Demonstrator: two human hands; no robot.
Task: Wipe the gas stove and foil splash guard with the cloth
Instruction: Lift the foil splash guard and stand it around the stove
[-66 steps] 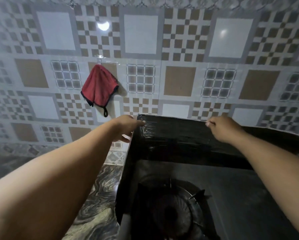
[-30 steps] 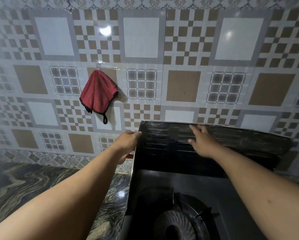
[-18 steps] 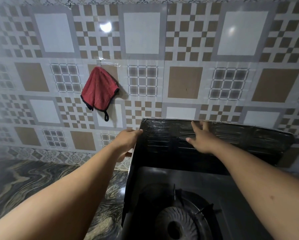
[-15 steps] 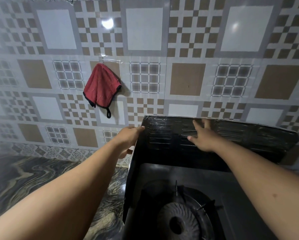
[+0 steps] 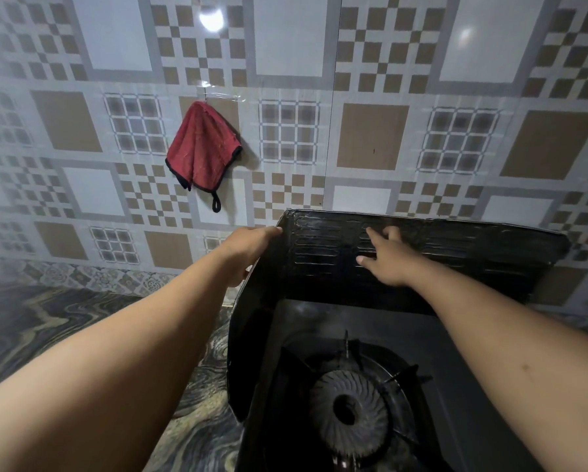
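Note:
A dark, ribbed foil splash guard (image 5: 456, 253) stands folded around the back and left side of the black gas stove (image 5: 449, 362), whose round burner (image 5: 348, 408) lies under a pan support. My left hand (image 5: 248, 247) grips the guard's upper left corner, fingers behind the panel. My right hand (image 5: 386, 255) lies flat with fingers spread against the inside of the back panel. A red cloth (image 5: 202, 149) with black trim hangs from a hook on the tiled wall, up and left of both hands, touched by neither.
The patterned tiled wall (image 5: 371, 137) rises right behind the guard. A dark marbled countertop (image 5: 47, 321) stretches to the left of the stove. The guard's left panel (image 5: 251, 338) stands between the counter and the burner.
My right hand slid down from the guard's top edge to lie flat on the back panel. The left hand has kept its hold on the corner. The view has pulled back a little.

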